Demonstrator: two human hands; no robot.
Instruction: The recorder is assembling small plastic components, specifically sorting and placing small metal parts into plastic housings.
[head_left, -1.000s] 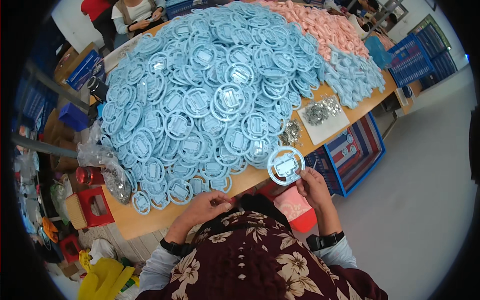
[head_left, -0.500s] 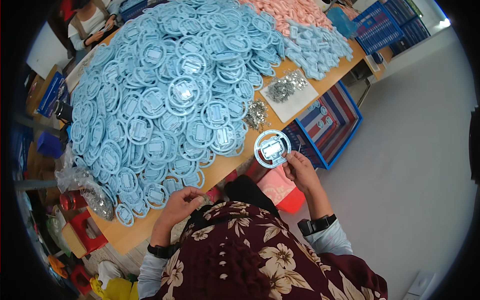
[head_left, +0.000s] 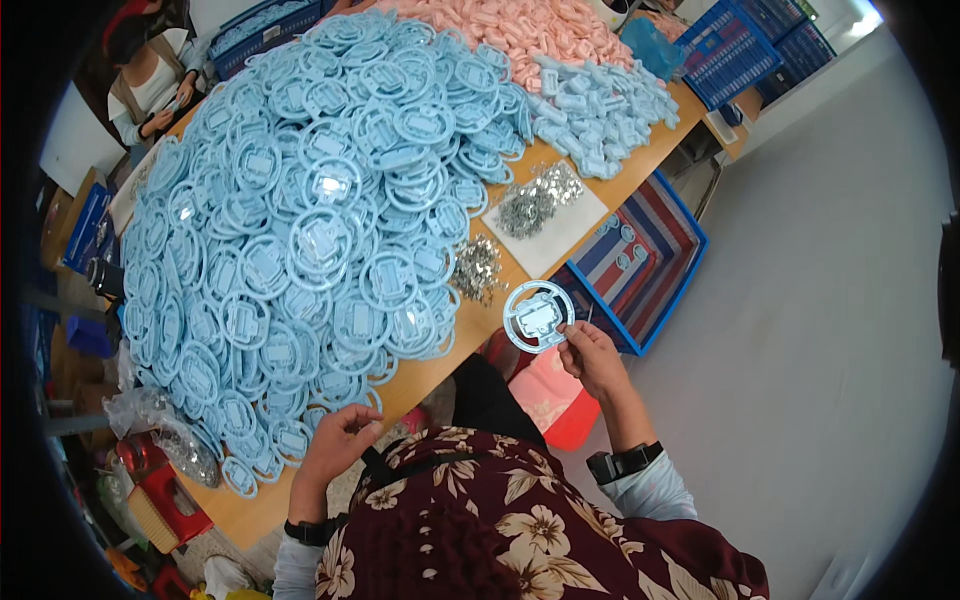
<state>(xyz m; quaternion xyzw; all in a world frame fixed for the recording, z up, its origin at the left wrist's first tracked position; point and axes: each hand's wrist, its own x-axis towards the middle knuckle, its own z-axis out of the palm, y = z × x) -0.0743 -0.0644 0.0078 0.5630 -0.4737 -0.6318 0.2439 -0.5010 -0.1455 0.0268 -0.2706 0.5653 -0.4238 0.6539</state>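
My right hand (head_left: 597, 360) pinches the lower right rim of a round light-blue plastic part (head_left: 538, 317), a ring with a rectangular plate in its middle. The part is held up off the table's right edge. A thin pale sliver shows by these fingertips; I cannot tell what it is. Off the near table edge is my left hand (head_left: 338, 445), its fingers loosely bent and a gap showing between thumb and forefinger, with nothing visible between them. Beside it rises a big heap of the same light-blue ring parts (head_left: 300, 230).
Small metal pieces lie on a white board (head_left: 545, 240) and in a loose pile (head_left: 478, 268) beside it. Pink pieces (head_left: 490, 30) and smaller blue pieces (head_left: 605, 115) are heaped farther back. A blue-rimmed crate (head_left: 690, 270) stands at right. Another person (head_left: 155, 85) sits far left.
The whole view has shifted, so the heap and table appear farther left and lower. My right hand still holds the ring part, which is turned slightly. My left hand sits a little lower left.
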